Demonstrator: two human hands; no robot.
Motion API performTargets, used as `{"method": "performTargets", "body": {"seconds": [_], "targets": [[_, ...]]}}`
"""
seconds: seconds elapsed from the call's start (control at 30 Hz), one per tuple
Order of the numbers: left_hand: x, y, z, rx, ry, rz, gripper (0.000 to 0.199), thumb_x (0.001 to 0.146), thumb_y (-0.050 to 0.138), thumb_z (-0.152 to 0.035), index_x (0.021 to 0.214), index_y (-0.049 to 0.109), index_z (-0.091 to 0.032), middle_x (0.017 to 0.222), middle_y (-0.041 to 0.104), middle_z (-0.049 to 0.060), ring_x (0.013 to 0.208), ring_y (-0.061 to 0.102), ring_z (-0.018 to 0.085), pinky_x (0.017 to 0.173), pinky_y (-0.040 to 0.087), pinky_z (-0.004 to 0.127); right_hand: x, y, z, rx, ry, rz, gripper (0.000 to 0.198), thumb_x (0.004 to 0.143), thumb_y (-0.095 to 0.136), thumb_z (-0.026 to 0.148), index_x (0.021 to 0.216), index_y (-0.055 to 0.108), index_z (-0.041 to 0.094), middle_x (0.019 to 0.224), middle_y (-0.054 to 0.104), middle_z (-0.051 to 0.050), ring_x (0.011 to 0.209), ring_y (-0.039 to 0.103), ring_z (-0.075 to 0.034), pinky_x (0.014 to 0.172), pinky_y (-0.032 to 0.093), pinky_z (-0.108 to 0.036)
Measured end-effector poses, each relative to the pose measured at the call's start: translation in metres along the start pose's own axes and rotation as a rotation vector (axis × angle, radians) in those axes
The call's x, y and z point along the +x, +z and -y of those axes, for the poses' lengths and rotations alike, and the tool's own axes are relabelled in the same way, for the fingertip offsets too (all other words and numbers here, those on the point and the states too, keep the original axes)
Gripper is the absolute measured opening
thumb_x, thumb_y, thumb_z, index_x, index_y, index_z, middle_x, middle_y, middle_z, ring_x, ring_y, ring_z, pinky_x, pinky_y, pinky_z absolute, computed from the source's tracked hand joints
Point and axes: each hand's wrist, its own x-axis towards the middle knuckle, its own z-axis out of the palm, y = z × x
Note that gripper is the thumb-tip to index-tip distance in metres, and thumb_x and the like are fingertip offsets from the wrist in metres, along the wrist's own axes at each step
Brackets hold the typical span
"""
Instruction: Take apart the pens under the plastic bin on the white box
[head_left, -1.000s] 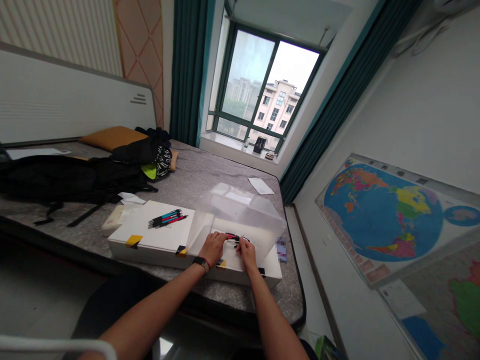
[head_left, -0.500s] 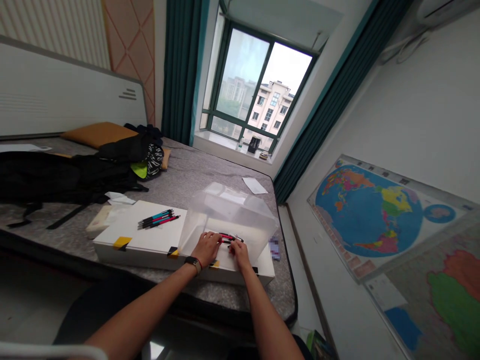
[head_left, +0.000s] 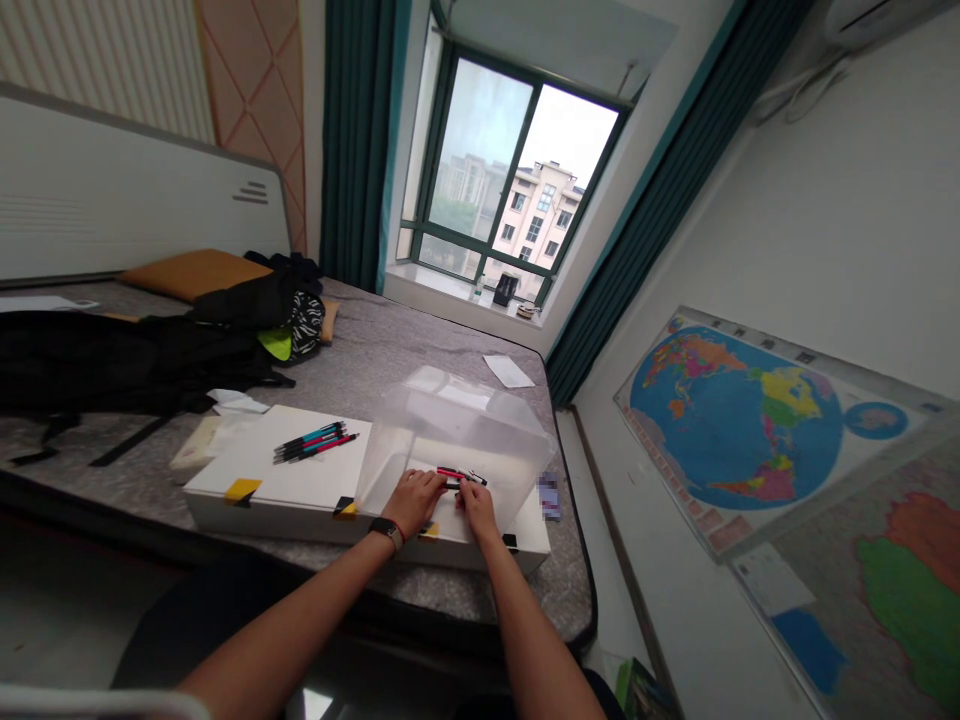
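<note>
My left hand (head_left: 415, 500), with a dark band at the wrist, bends its fingers around the left end of a dark pen (head_left: 452, 487). My right hand (head_left: 478, 508) pinches the same pen's other end, so it lies level between both hands. Just beyond the fingertips is a red and black pen (head_left: 451, 473), partly hidden by the right fingers. Both hands are inside the open front of a clear plastic bin (head_left: 480, 425), which rests on its side on a white box (head_left: 259, 445). Left of the bin lies a bunch of blue, red and black pens (head_left: 315, 442).
The box sits on a bed with a grey mattress (head_left: 405, 335). Tissues (head_left: 232, 402) stand at the box's left end, with a black backpack (head_left: 112, 360) behind. A white paper (head_left: 508, 371) lies beyond the bin. A world map (head_left: 735, 410) hangs on the right wall.
Both hands stay close together at the same spot, with only slight finger movement. More of the red and black pen shows beyond the fingertips. The whole view has shifted a little.
</note>
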Motion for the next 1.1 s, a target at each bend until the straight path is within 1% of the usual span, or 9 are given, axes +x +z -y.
{"method": "performTargets", "body": {"seconds": [0.17,0.27,0.47,0.67,0.87,1.03,1.1], "targets": [[-0.0007,-0.0014,-0.0022,0.031,-0.015,0.031,0.024,0.094,0.037,-0.030,0.107,0.056,-0.024,0.093,0.061,0.005,0.087,0.052,0.021,0.078,0.033,0.035,-0.0003,-0.0003,-0.0015,0.044,0.011,0.015,0.050,0.087,0.039,0.054,0.055,0.054,0.019,0.051,0.053,0.001,0.051,0.047,-0.013,0.056,0.037,-0.024],[-0.0006,-0.0038,-0.0042,0.036,-0.025,0.055,0.026,0.094,0.036,-0.032,0.107,0.057,-0.024,0.094,0.062,0.006,0.088,0.052,0.021,0.077,0.032,0.035,-0.0009,-0.0008,0.0001,0.051,0.011,0.010,0.050,0.087,0.039,0.054,0.054,0.054,0.019,0.051,0.052,0.002,0.050,0.046,-0.013,0.055,0.037,-0.024],[0.0004,-0.0064,-0.0075,0.044,-0.043,0.086,0.029,0.095,0.032,-0.033,0.104,0.058,-0.023,0.089,0.062,0.006,0.086,0.052,0.021,0.076,0.031,0.035,-0.0009,-0.0007,0.0009,-0.030,0.007,-0.019,0.052,0.085,0.039,0.054,0.051,0.054,0.019,0.047,0.051,0.001,0.049,0.044,-0.014,0.051,0.034,-0.024],[0.0001,-0.0088,-0.0098,0.048,-0.074,0.114,0.033,0.096,0.028,-0.035,0.099,0.058,-0.022,0.087,0.064,0.006,0.085,0.054,0.020,0.077,0.031,0.035,-0.0006,-0.0011,0.0002,-0.011,-0.015,-0.013,0.042,0.084,0.043,0.048,0.056,0.055,0.019,0.054,0.054,0.001,0.054,0.047,-0.014,0.054,0.035,-0.024],[-0.0001,-0.0071,-0.0090,0.038,-0.087,0.103,0.034,0.096,0.028,-0.035,0.094,0.059,-0.021,0.086,0.064,0.007,0.086,0.054,0.021,0.078,0.031,0.035,-0.0003,-0.0024,-0.0007,0.048,-0.019,0.009,0.033,0.082,0.046,0.041,0.057,0.049,0.020,0.054,0.048,0.003,0.055,0.044,-0.013,0.055,0.035,-0.023],[-0.0008,-0.0035,-0.0063,0.018,-0.085,0.099,0.032,0.094,0.034,-0.041,0.104,0.056,-0.021,0.089,0.064,0.007,0.083,0.055,0.021,0.076,0.033,0.034,-0.0001,-0.0025,-0.0014,0.085,-0.006,0.002,0.032,0.082,0.046,0.041,0.057,0.048,0.021,0.053,0.048,0.003,0.053,0.042,-0.013,0.055,0.035,-0.024],[-0.0010,-0.0027,-0.0056,0.016,-0.069,0.105,0.030,0.094,0.034,-0.040,0.106,0.055,-0.022,0.091,0.064,0.006,0.083,0.055,0.020,0.075,0.033,0.033,-0.0001,-0.0027,-0.0017,0.099,0.006,0.006,0.032,0.082,0.046,0.041,0.057,0.048,0.021,0.053,0.048,0.003,0.053,0.043,-0.013,0.054,0.035,-0.024]]}}
